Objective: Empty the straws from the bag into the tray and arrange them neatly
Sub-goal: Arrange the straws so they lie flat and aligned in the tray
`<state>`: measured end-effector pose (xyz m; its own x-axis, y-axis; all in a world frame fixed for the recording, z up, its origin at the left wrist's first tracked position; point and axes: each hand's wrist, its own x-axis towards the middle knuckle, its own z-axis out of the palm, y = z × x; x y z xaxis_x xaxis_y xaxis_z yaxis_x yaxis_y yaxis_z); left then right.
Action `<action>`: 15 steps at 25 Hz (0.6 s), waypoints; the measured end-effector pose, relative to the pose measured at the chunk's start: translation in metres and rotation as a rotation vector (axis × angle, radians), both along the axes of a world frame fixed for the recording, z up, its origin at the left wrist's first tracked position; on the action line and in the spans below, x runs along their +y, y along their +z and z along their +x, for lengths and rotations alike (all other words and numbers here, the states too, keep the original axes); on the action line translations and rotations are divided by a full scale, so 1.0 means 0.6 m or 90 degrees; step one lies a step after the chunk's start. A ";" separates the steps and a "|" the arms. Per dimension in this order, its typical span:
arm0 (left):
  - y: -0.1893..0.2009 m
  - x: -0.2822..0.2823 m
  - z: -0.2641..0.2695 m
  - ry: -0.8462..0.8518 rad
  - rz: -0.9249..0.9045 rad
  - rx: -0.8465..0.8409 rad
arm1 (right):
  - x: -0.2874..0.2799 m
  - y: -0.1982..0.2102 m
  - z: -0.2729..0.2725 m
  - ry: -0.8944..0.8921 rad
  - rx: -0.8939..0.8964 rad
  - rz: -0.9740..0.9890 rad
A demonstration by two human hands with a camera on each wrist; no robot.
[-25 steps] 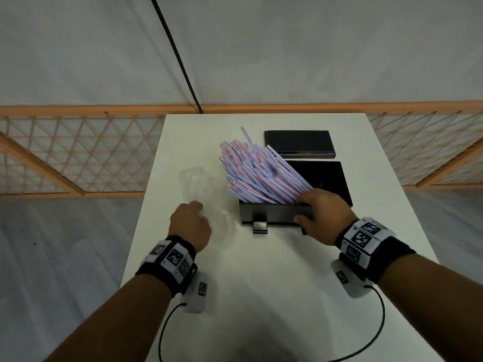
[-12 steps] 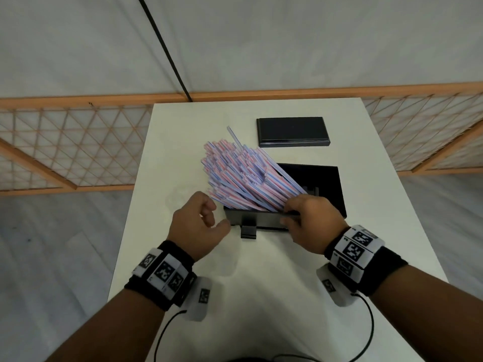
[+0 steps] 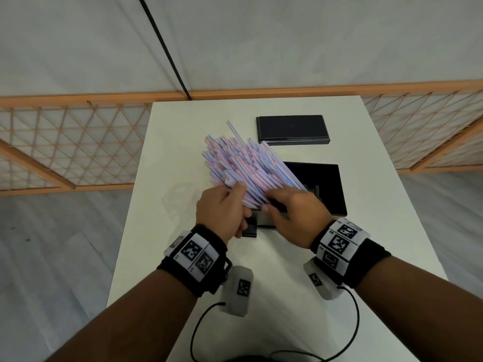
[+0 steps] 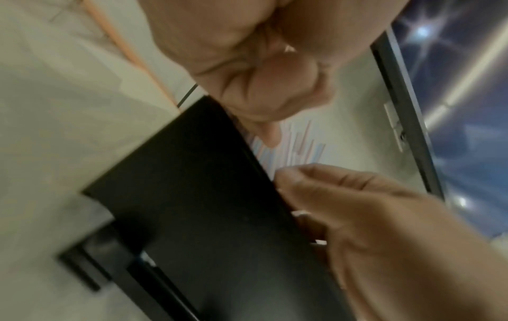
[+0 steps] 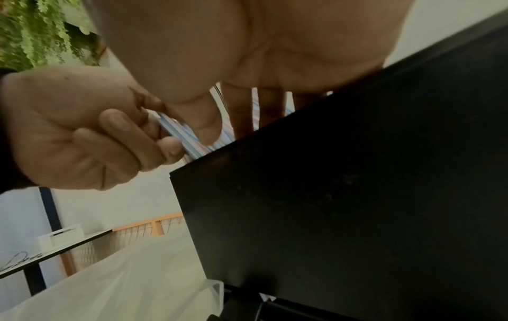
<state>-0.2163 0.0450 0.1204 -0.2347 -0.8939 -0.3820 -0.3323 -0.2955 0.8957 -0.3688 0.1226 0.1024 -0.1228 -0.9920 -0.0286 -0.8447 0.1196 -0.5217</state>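
**Gripping a loose fan of straws at its near end**

Left hand [image 3: 222, 207] curls round the straws [image 3: 243, 163] near their lower ends; right hand [image 3: 292, 207] lies flat on them, fingers straight. The bundle leans toward 11 o'clock from the black tray [image 3: 326, 189]. Judged light, slippery, easily scattered; best gathered from both sides. No writing is legible.
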 end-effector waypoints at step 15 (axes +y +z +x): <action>0.014 0.002 0.002 0.004 -0.023 -0.018 | -0.032 0.004 0.024 0.046 0.046 0.151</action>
